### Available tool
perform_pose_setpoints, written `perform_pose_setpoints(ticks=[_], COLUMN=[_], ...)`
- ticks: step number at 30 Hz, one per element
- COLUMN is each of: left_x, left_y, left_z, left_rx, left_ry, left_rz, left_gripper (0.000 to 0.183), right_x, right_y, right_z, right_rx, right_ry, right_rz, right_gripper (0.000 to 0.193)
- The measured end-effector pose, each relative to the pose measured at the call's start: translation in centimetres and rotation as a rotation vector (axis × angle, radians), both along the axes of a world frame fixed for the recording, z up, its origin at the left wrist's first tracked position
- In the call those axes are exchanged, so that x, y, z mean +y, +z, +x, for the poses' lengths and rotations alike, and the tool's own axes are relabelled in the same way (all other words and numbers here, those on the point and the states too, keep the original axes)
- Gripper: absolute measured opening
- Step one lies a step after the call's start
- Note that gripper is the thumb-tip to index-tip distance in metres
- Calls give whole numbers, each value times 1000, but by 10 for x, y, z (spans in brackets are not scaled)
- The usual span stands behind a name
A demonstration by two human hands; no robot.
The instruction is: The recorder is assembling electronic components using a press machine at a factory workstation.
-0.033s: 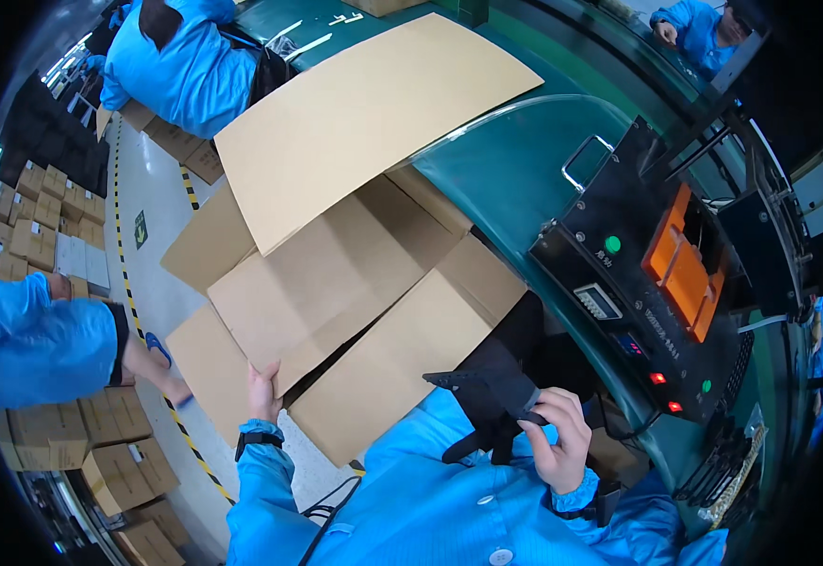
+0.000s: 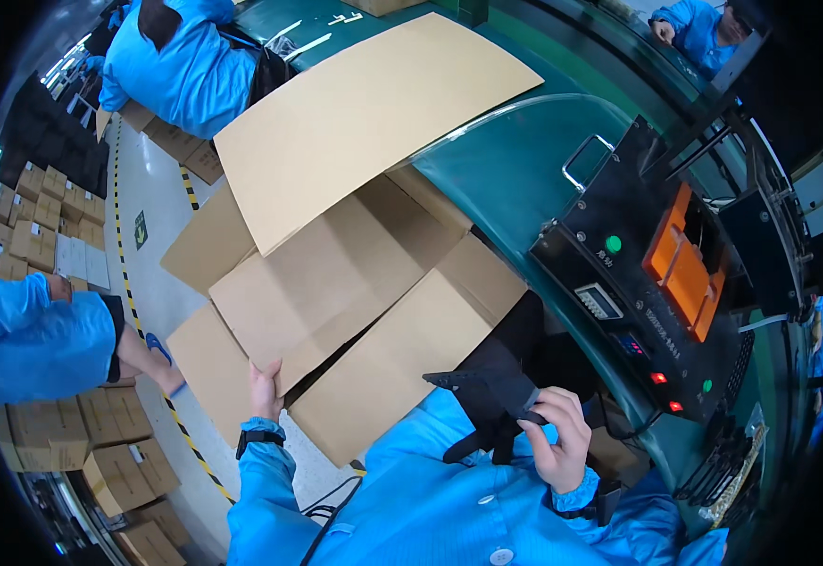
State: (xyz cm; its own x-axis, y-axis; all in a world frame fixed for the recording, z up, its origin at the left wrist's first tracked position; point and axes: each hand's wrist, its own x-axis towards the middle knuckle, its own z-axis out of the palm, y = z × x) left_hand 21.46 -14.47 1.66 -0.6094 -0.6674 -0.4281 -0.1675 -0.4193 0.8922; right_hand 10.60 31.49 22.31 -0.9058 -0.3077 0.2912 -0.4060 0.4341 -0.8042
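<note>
At the near left corner of a flat cardboard sheet (image 2: 303,292), my left hand (image 2: 265,387) pinches the edge between thumb and fingers. That sheet lies over the inside of an open cardboard carton (image 2: 392,368), whose flaps spread outward. My right hand (image 2: 560,432) is closed on a black part (image 2: 487,391) with a flat top and dangling strap-like pieces, held above my lap beside the carton's near flap. Its exact kind cannot be made out. A second, larger cardboard piece (image 2: 374,123) rises across the carton's far side and partly hides its inside.
A black machine (image 2: 619,283) with an orange fixture (image 2: 683,264) and lit buttons stands on the green bench (image 2: 487,179) at right. Co-workers in blue sit ahead (image 2: 180,71) and stand at left (image 2: 43,340). Stacked cartons (image 2: 34,226) line the striped walkway.
My two hands keep their places and grips. The co-worker at the left has shifted very slightly, leg and foot included.
</note>
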Motion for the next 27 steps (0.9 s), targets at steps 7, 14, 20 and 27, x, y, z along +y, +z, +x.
perform_pose_setpoints(ticks=[7, 14, 20, 27], left_x=[7, 27, 13, 102], left_y=[-34, -26, -73, 56], left_z=[-11, -79, -93, -136], left_rx=[-564, -919, -848, 20], left_ry=[-136, -1008, -992, -291], left_rz=[-965, -1060, -1089, -1208], left_gripper=[76, 96, 96, 17], right_x=[-3, -9, -20, -52], right_y=[-1, -1, -22, -70], right_z=[-3, -3, -5, -30], right_rx=[-22, -22, -117, -618], right_ry=[23, 33, -41, -207], right_rz=[24, 31, -101, -659], right_gripper=[19, 21, 25, 29])
